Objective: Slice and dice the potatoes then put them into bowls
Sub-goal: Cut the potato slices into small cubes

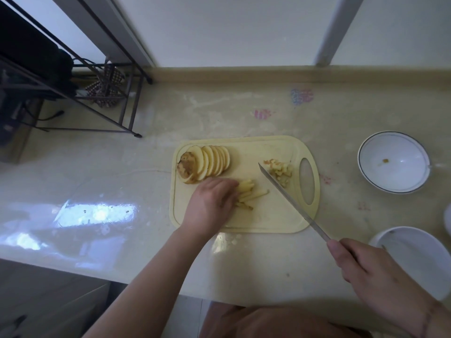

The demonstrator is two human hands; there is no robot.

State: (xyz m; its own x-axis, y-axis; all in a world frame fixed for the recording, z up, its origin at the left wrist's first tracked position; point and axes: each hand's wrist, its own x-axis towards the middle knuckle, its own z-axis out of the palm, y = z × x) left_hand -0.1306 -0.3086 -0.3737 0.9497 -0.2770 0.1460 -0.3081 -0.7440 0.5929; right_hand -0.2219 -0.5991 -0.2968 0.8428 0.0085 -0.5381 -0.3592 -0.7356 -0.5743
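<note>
A pale yellow cutting board (273, 215) lies on the counter. At its far left a row of round potato slices (207, 163) leans together. Potato strips (249, 193) lie in the board's middle, and my left hand (211, 206) rests over their left ends, fingers curled down on them. A small heap of diced potato (280, 170) sits near the board's handle hole. My right hand (373, 272) grips the handle of a long knife (290, 197), whose blade slants over the board with its tip beside the dice.
A white bowl (366, 152) with a dark rim stands right of the board, a crumb inside. Another white bowl (380, 237) sits near my right hand at the counter's front right. A black wire rack (122, 103) occupies the back left. The counter edge runs along the front.
</note>
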